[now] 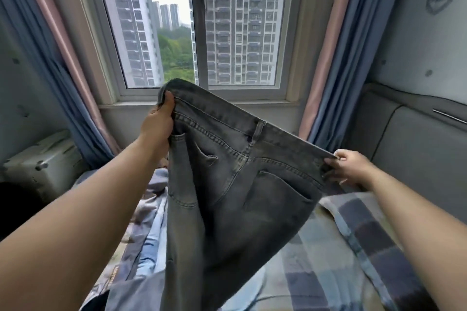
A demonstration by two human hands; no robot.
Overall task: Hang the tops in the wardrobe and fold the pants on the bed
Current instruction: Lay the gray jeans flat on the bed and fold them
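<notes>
Slipping is the main risk: the grey jeans [227, 184] hang in the air above the bed [341, 247], and the right hand [351, 168] only pinches one waistband end (a thin fingertip hold). The left hand [158, 124] grips the other end, fingers curled round bunched denim. Legs dangling toward the bed's near edge could snag other clothes [149, 222] lying there.

Two bare forearms reach into view from the lower corners, with no sleeves, cuffs, watch, bracelets or rings visible on them. The left hand [158, 125] shows its back and thumb; the right hand [351, 166] shows knuckles and short, unpainted fingernails. No clothing on the person's body is in view, only arms and hands
</notes>
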